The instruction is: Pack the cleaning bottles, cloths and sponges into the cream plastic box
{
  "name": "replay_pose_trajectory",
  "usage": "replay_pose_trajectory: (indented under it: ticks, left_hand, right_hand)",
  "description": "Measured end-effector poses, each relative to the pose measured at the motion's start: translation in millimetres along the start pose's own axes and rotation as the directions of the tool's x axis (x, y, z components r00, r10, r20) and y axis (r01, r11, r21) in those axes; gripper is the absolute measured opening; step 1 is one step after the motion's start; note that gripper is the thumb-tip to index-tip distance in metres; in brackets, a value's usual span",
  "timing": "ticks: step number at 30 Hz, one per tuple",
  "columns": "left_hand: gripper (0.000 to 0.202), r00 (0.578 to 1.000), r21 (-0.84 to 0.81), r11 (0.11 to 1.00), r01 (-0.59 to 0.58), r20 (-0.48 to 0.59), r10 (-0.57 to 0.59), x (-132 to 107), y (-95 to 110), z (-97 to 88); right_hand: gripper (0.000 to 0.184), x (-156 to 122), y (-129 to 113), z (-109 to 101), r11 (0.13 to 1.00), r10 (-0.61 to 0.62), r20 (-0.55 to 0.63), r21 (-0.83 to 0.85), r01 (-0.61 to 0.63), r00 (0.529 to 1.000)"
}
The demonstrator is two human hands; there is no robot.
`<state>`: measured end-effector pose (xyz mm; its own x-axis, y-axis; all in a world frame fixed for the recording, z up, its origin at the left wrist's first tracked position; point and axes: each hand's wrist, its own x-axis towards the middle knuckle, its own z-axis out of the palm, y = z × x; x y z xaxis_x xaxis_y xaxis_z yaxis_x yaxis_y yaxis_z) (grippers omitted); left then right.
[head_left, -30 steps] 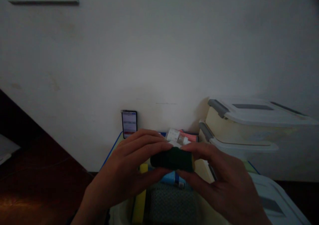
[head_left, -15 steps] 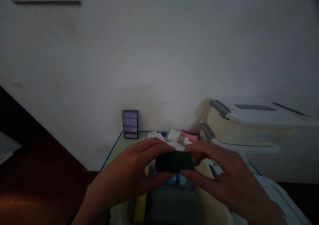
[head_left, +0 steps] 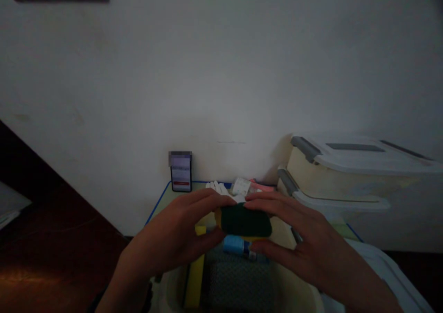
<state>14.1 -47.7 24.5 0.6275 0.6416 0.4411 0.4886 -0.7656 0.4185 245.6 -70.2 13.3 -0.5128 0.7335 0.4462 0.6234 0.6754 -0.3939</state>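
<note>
Both hands hold a scouring sponge (head_left: 245, 220), dark green on top with a yellow underside, above an open cream bin (head_left: 166, 290). My left hand (head_left: 176, 234) pinches its left end between thumb and fingers. My right hand (head_left: 304, 243) grips its right end, fingers over the top and thumb beneath. Inside the bin lie a grey knitted cloth (head_left: 238, 283), a yellow sponge (head_left: 194, 276) standing on edge and a blue-labelled packet (head_left: 237, 246).
A phone (head_left: 181, 172) leans upright against the white wall on a blue-edged table (head_left: 162, 197). White gloves (head_left: 218, 188) and a pink-capped bottle (head_left: 249, 186) lie behind the hands. Two stacked lidded cream boxes (head_left: 346, 174) stand at right. Dark wood floor lies at left.
The sponge has been turned in my hands, so its yellow underside now shows along the bottom. Both hands stayed in place over the bin.
</note>
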Motion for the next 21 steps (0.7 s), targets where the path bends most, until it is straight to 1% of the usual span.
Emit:
replay_pose_trajectory:
  ticks: [2, 5, 7, 10, 13, 16, 19, 21]
  left_hand:
    - [0.031, 1.000, -0.008, 1.000, -0.028, 0.005, 0.028, 0.4, -1.0, 0.2]
    - [0.031, 0.999, -0.026, 0.999, -0.024, 0.030, 0.025, 1.1, -2.3, 0.6]
    - [0.032, 0.998, -0.036, 0.999, 0.008, 0.057, -0.006, 1.5, -3.3, 1.3]
    - [0.032, 0.992, -0.051, 0.995, 0.086, 0.098, -0.080, 1.7, -5.9, 3.5]
    - [0.039, 0.986, -0.056, 0.988, 0.143, 0.091, -0.137, 1.0, -9.0, 5.6]
    - [0.044, 0.985, -0.056, 0.986, 0.155, 0.086, -0.150, 0.9, -9.6, 5.3]
    - [0.040, 0.982, -0.043, 0.986, 0.162, 0.106, -0.156, 2.2, -7.3, 2.8]
    - [0.040, 0.976, -0.043, 0.983, 0.176, 0.139, -0.169, 2.5, -7.0, 2.0]
  right_hand:
    - [0.046, 0.3, -2.2, -0.6, 0.999, 0.029, 0.022, 0.028, -0.029, 0.999]
    - [0.046, 1.4, -4.8, -1.0, 0.993, 0.081, 0.079, 0.076, -0.086, 0.994]
    - [0.043, 2.5, -5.0, -0.7, 0.990, 0.100, 0.101, 0.093, -0.110, 0.990]
    - [0.037, 3.6, -3.3, 0.6, 0.985, 0.130, 0.106, 0.101, -0.141, 0.986]
    - [0.035, 3.2, -1.1, 2.2, 0.982, 0.149, 0.078, 0.104, -0.157, 0.986]
    - [0.031, 2.9, 0.0, 2.2, 0.981, 0.156, 0.066, 0.107, -0.162, 0.986]
    - [0.027, 3.8, -0.6, 0.4, 0.976, 0.182, 0.109, 0.103, -0.194, 0.977]
    - [0.026, 3.9, -1.2, -0.8, 0.972, 0.198, 0.153, 0.096, -0.214, 0.968]
